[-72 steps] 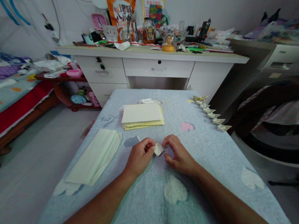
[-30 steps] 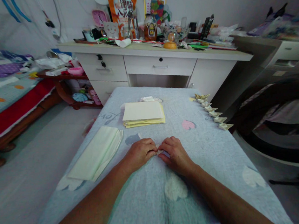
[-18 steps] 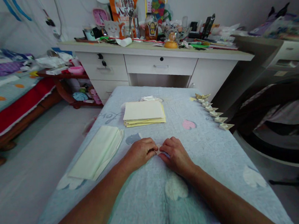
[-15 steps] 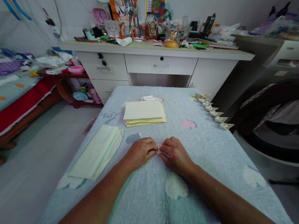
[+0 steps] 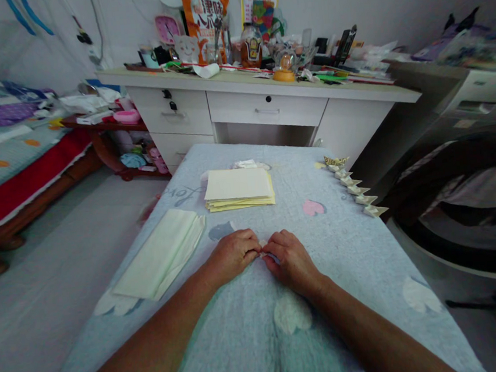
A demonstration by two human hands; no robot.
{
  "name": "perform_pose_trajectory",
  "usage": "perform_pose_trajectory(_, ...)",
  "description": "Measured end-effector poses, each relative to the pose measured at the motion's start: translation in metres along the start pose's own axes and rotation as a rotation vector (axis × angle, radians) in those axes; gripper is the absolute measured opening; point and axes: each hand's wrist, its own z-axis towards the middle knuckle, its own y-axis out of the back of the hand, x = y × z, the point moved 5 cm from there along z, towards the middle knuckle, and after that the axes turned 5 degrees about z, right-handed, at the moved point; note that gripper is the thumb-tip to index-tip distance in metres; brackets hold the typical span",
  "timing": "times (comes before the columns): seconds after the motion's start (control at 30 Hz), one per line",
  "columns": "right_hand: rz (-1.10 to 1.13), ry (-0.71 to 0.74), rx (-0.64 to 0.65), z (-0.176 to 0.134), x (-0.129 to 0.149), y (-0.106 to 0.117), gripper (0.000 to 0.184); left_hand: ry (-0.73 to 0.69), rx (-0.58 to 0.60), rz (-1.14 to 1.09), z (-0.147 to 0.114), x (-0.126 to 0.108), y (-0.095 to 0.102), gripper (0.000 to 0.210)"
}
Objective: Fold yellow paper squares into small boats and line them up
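My left hand [image 5: 239,251] and my right hand [image 5: 288,256] meet over the middle of the cloth-covered table [image 5: 346,293]. Between their fingertips they pinch a small pale piece of paper [image 5: 262,245], mostly hidden by the fingers. Both hands are closed on it. Just beyond them lies a stack of cream and yellow paper sheets [image 5: 238,184]. Left of my left hand rests a folded pale green paper bundle [image 5: 161,254]. Several small folded paper boats [image 5: 364,199] stand in a row along the right edge, a patterned one [image 5: 335,160] at the far end.
A white desk [image 5: 266,105] crowded with jars, a pink clock [image 5: 167,29] and an orange bag [image 5: 205,17] stands behind the table. To the right is a washing machine [image 5: 466,130]. A bed [image 5: 12,156] and a low wooden shelf [image 5: 106,126] are at the left.
Both hands stay in nearly the same place, with the right fingers shifting slightly over the small paper. The other things have not moved.
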Motion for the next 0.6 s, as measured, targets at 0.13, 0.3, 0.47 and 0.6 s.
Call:
perform_pose_trajectory(0.13, 0.019, -0.016, -0.022, 0.0017, -0.0006, -0.0001, 0.009, 0.024, 0.006, -0.002, 0.0007, -0.0012, 0.0004, 0.013)
perform_pose_trajectory(0.3, 0.037, -0.036, -0.033, 0.0048, -0.0013, -0.0001, 0.009, 0.076, 0.004, 0.004, 0.0022, -0.0014, 0.0008, 0.012)
perform_pose_trajectory(0.47, 0.053, -0.063, -0.025, 0.0075, -0.0043, -0.0004, 0.010, 0.094, -0.005, 0.031, 0.0028, -0.0013, 0.0010, 0.011)
perform_pose_trajectory(0.6, 0.084, -0.076, -0.015, 0.0082, -0.0065, -0.0005, 0.011, 0.106, 0.012, 0.030, 0.0026, -0.0007, 0.0011, 0.012)
